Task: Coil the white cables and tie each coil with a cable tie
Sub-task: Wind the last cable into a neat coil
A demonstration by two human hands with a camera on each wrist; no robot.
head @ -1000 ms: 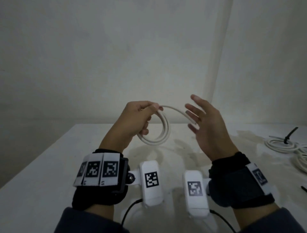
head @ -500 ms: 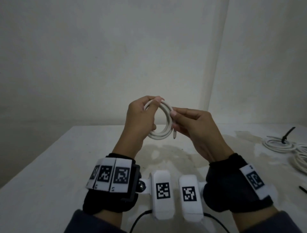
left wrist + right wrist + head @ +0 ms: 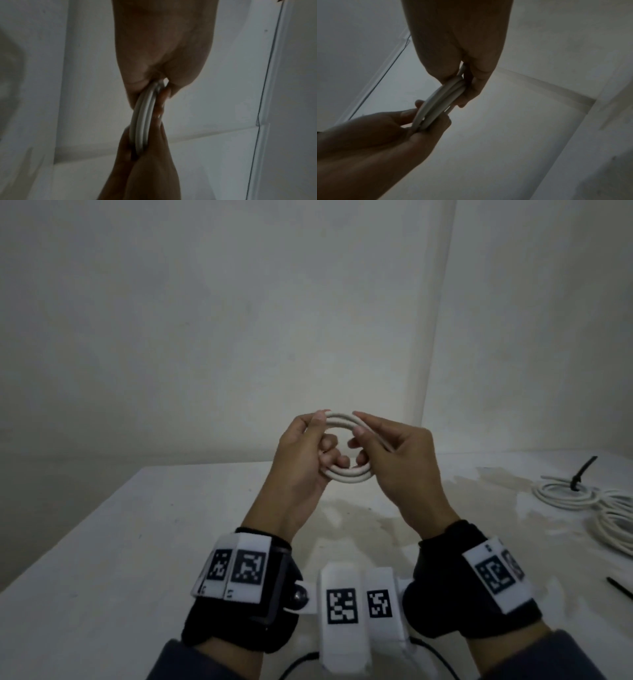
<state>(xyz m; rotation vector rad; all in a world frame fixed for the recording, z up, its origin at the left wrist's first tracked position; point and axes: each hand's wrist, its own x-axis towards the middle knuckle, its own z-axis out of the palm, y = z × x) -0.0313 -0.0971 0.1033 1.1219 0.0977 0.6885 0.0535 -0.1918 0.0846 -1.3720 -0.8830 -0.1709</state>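
Observation:
A white cable coil [image 3: 346, 475] of about three loops is held in the air above the white table [image 3: 137, 542]. My left hand [image 3: 317, 440] grips its left side, thumb on top and fingers curled through the ring. My right hand [image 3: 361, 436] pinches the right side, with a short cable tail running under its palm. In the left wrist view the coil [image 3: 142, 121] runs edge-on from my left hand [image 3: 163, 47] to my right hand [image 3: 145, 169]. The right wrist view shows the coil [image 3: 436, 105] between my right hand [image 3: 458, 40] and my left hand [image 3: 376, 135].
At the table's right edge lies a coiled white cable [image 3: 565, 496] bound with a black cable tie [image 3: 582, 474], and a second white coil [image 3: 616, 525] beside it. A loose black cable tie [image 3: 620, 589] lies nearer me. A plain wall stands behind the table.
My right hand, open beside the cable a second ago, has closed on the coil's right side. The loose tail has been wound in, and both hands now hold a rounder coil.

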